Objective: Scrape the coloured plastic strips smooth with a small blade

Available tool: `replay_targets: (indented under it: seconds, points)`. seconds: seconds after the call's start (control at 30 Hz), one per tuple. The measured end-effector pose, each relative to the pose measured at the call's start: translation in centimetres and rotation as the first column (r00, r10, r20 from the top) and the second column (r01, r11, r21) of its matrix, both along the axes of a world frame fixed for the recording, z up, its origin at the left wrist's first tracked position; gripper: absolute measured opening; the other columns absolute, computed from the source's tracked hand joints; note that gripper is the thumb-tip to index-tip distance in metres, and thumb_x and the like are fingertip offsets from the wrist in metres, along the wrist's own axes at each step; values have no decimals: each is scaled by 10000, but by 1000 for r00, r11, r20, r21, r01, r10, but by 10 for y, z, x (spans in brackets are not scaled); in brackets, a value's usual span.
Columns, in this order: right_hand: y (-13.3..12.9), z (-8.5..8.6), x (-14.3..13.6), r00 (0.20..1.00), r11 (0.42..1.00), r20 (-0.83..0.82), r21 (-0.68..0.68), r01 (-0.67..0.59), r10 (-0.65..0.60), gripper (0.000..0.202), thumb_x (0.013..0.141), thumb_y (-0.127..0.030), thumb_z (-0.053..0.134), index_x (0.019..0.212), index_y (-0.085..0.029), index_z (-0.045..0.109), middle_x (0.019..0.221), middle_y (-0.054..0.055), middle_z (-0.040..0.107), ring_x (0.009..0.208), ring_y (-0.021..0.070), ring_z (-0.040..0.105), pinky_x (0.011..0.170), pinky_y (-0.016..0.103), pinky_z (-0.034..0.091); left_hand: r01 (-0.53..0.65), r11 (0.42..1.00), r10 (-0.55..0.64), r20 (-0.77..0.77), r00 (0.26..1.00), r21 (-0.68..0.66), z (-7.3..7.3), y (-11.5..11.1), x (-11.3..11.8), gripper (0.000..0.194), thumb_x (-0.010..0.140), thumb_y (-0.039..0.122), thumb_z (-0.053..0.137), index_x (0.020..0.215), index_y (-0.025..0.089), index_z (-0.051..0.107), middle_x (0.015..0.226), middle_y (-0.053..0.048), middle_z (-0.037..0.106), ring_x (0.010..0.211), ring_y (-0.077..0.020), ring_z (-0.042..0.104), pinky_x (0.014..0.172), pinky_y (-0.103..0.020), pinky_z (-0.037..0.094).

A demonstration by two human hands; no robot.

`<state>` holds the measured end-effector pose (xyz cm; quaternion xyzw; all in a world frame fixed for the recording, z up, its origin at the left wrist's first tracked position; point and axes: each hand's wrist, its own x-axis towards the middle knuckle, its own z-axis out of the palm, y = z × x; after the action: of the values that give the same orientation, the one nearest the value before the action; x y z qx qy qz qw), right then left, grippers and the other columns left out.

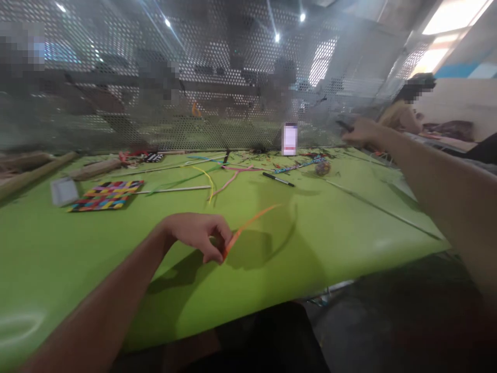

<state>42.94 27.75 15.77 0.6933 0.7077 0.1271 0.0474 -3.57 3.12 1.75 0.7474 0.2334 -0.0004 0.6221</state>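
My left hand (pixel 202 235) is over the near middle of the green-covered table (pixel 248 295), its thumb and fingers pinched on the end of a thin orange strip (pixel 254 219). The strip curves away up and to the right, casting a shadow on the cover. My right arm reaches far forward on the right side. Blurred at its end, my right hand (pixel 361 132) is raised above the table's far right part, closed around a slim dark object (pixel 344 126) whose kind I cannot make out.
A woven multicolour mat (pixel 108 196), a small white box (pixel 64 191), a black pen (pixel 278 179), a patterned strip (pixel 297 165) and a small round ball (pixel 322 167) lie on the table. A perforated metal screen (pixel 233 114) borders the back. Another person (pixel 404 114) is at right.
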Motion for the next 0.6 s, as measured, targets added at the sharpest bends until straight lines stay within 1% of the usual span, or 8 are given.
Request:
replay_targets:
  seconds: [0.07,0.1,0.13,0.2,0.3,0.47,0.53,0.6]
  points:
    - [1,-13,-2,1000,988,9,-149,29,-28,275,1004,-333,592,954,-82,693,878,56,690,811,136,662,789,304,568,-16,1000,16,6,1000,3,-3,4,-4,141,781,274,828,769,157,750,583,1,692,516,-104,618,539,-173,489]
    - [1,-19,-4,999,977,13,-213,33,-31,271,1003,-336,597,957,-86,691,878,49,688,803,131,659,780,295,568,-19,1000,19,6,1000,4,-4,5,-5,143,788,277,823,765,158,748,570,3,685,511,-102,615,535,-171,482]
    - [1,-26,-6,999,965,15,-261,32,-29,267,1000,-349,605,989,-95,686,910,45,688,815,129,661,780,293,572,-22,1000,22,6,1000,5,-6,6,-5,144,796,279,817,761,159,745,562,5,681,507,-100,613,530,-169,475]
    - [1,-36,-9,999,950,23,-308,50,-45,289,999,-386,610,1076,-114,665,1004,45,683,870,136,667,798,310,582,-33,999,33,12,999,4,-10,7,-5,148,808,284,806,759,159,744,561,6,677,501,-97,609,521,-169,465]
    - [3,-43,-11,995,946,38,-308,103,-96,328,1002,-407,599,1148,-118,651,1089,66,672,942,162,668,833,338,585,-44,999,44,12,999,-5,-11,7,-4,143,801,282,810,763,158,750,561,5,676,500,-96,604,520,-172,457]
    - [5,-45,-12,985,948,48,-271,170,-163,348,1001,-411,600,1186,-120,643,1134,76,664,982,177,666,858,354,584,-56,998,56,-4,998,-7,-9,6,0,132,781,273,822,768,159,758,542,9,664,510,-96,596,517,-169,439]
    - [7,-45,-11,985,950,44,-260,172,-166,344,998,-403,606,1190,-120,642,1138,76,663,986,178,666,861,357,585,-47,999,47,-8,999,2,-9,6,1,138,786,285,817,776,160,758,554,8,664,515,-100,601,524,-175,446]
    - [11,-44,-10,992,964,23,-233,126,-124,339,993,-390,617,1197,-120,640,1147,77,661,994,181,665,865,362,585,-42,999,42,-13,999,9,-9,7,2,153,793,300,810,770,161,751,561,9,662,514,-100,600,528,-178,449]
